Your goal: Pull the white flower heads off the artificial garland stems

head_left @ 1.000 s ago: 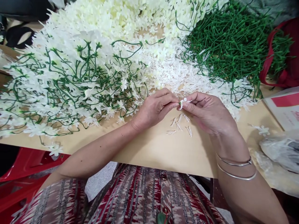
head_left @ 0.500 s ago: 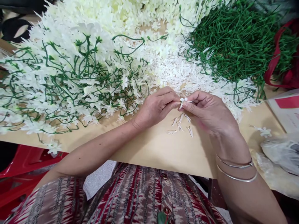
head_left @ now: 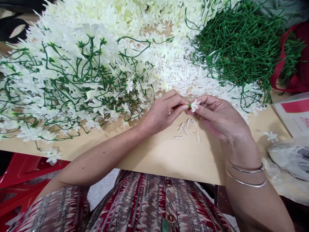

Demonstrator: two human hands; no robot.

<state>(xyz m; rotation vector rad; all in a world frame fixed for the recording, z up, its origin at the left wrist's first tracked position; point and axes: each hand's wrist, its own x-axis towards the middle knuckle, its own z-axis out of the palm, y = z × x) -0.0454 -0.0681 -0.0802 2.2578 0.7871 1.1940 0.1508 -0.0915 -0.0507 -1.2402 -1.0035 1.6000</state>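
Over the table, my left hand (head_left: 165, 112) is closed, thumb and forefinger pinching at the green base of a small white artificial flower (head_left: 194, 105). The rest of that green piece is hidden in the fingers. From the other side, my right hand (head_left: 218, 117) is closed too, its thumb and fingertips on the flower's petals. Just below the hands lie several loose white stamens (head_left: 185, 129). Beyond them spreads a heap of more white stamens (head_left: 183, 75).
Stemmed white flowers (head_left: 79, 87) are heaped on the left, loose blossoms (head_left: 130, 16) at the back. Green plastic stems (head_left: 236, 45) fill the back right, beside a red strap (head_left: 281, 61). A box (head_left: 295, 112), a single flower (head_left: 272, 137) and plastic bags (head_left: 289, 161) lie right.
The white flower has turned in my fingers, so its open petals now face right and its green base shows. Both hands stay almost in place.
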